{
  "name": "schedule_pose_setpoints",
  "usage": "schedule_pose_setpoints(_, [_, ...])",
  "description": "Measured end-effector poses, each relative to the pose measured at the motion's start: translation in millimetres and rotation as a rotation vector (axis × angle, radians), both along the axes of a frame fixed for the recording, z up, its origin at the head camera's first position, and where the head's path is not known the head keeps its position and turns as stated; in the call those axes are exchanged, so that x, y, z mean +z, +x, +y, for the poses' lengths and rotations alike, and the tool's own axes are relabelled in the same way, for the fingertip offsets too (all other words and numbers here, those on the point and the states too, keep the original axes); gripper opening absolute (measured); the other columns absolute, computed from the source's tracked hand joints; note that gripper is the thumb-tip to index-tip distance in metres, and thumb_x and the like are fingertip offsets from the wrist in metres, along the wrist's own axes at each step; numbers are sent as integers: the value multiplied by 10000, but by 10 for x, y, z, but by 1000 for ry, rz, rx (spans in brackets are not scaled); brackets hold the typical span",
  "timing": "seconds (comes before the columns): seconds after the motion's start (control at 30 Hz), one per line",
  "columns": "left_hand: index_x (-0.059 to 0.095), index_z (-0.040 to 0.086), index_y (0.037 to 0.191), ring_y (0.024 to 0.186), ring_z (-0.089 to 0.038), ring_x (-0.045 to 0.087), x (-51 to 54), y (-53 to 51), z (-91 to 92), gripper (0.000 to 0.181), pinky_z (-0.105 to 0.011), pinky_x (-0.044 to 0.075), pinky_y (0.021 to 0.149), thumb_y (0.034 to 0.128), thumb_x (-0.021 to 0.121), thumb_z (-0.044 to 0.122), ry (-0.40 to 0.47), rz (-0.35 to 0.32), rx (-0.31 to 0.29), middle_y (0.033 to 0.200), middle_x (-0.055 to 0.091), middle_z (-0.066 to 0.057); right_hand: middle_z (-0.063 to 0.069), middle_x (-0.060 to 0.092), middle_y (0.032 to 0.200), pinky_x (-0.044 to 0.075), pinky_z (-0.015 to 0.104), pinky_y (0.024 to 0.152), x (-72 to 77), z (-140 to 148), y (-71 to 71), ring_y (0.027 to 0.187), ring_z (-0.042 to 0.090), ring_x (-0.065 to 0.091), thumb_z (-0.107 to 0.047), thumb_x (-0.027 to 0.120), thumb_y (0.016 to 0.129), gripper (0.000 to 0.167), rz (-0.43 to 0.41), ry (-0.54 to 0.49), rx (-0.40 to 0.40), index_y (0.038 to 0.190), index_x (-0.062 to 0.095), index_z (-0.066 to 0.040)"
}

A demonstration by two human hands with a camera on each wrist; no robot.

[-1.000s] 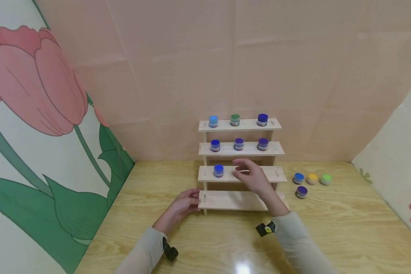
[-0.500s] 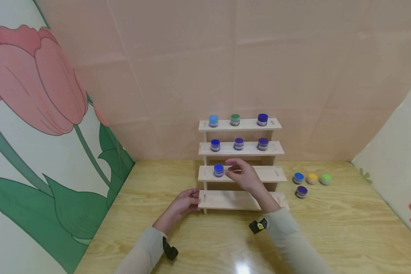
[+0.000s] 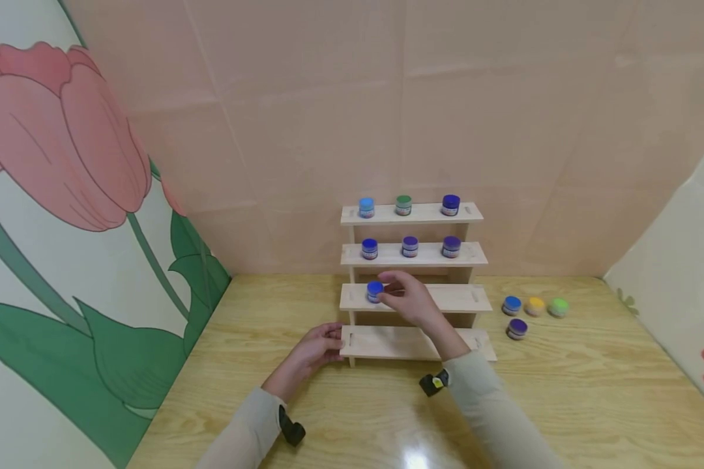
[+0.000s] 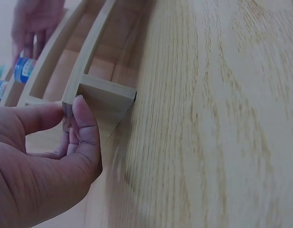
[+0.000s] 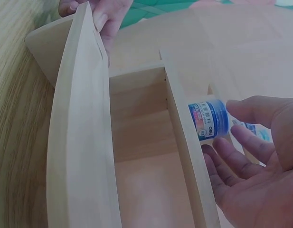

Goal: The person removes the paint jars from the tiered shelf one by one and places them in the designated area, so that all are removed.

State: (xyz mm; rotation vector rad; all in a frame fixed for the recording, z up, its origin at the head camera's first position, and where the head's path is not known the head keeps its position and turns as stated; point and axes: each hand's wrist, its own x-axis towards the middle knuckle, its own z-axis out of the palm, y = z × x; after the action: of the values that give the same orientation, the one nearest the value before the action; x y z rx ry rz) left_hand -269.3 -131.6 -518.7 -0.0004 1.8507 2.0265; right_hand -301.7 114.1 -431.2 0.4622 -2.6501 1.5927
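The blue jar (image 3: pixel 373 290) stood on the rack (image 3: pixel 459 298) at the right hand's (image 3: pixel 409 301) fingertips; thumb and fingers were parted, contact unclear. The left hand's (image 3: pixel 313 346) fingers pinched the lowest board's (image 3: pixel 387 342) end. Beyond the right fingers stood six jars (image 3: pixel 410 247).

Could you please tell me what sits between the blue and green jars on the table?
The yellow jar sits between them in the head view.
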Motion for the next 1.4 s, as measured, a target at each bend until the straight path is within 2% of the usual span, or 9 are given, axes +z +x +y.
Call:
schedule_pose_setpoints(0.53, [392, -94, 1466, 888, -207, 595, 4, 3, 2, 535, -285, 560, 717, 960, 563, -60, -5, 4, -17, 1125, 512, -118, 130, 623, 1314, 507, 493, 1020, 15, -103, -30, 1185, 329, 604, -169, 716, 958, 423, -3, 86, 13, 1356, 600, -86])
schedule_pose_setpoints(0.83, [389, -94, 1470, 887, -204, 600, 2, -1, 13, 537, -286, 565, 723, 962, 561, -57, -14, 7, -15, 1127, 510, -116, 146, 599, 1330, 486, 512, 1029, -11, -122, -77, 1186, 338, 583, -191, 732, 944, 427, 17, 170, -14, 1340, 621, -77])
schedule_pose_setpoints(1.1, [392, -97, 1464, 895, -206, 593, 1, 9, 8, 533, -286, 561, 725, 961, 564, -58, -3, 9, -19, 1139, 511, -120, 136, 586, 1359, 516, 492, 1009, 63, -53, 35, 1191, 335, 600, -185, 725, 950, 412, 7, 136, -20, 1340, 626, -95])
schedule_pose_setpoints(1.4, [394, -92, 1469, 885, -201, 594, 3, 7, 1, 542, -276, 557, 717, 956, 566, -62, -10, 5, 5, 1129, 513, -110, 149, 608, 1305, 530, 473, 1001, 134, 183, 134, 1180, 325, 599, -137, 738, 933, 393, 61, 84, -17, 1306, 639, -60])
